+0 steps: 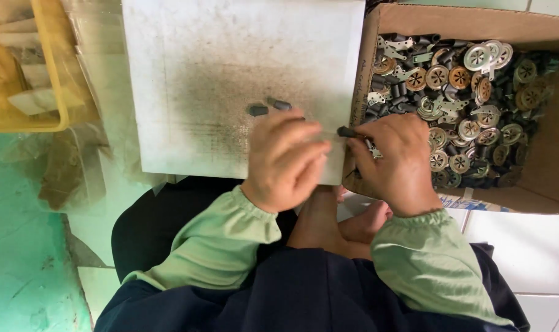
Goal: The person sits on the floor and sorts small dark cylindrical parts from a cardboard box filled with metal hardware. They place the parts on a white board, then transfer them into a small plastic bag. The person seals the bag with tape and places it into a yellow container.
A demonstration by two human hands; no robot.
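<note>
the right hand (397, 161) rests at the near left corner of the cardboard box (556, 178), fingers drawn together on a small dark tube (347, 131) that juts left from the fingertips; a thin bright metal bracket (373, 150) shows just beneath them, apparently held in the same pinch. the left hand (287, 158) lies over the near edge of the white board (230, 80), fingers curled and closed; they point toward the tube, but whether they touch it or hold anything cannot be told.

handling judgement: the tube looks light, short and somewhat soft, likely rubber or plastic, with enough surface friction for a fingertip pinch across its middle. the bracket looks thin, stiff and light, with edges that could nick skin; it is best taken by its flat faces. neither piece appears fragile.

two more dark tubes (268, 107) lie loose on the smudged part of the board, just beyond the left hand. the box holds a heap of round slotted metal discs (459, 77), brackets and dark tubes. a yellow tray (52, 67) sits at the far left, well apart.
</note>
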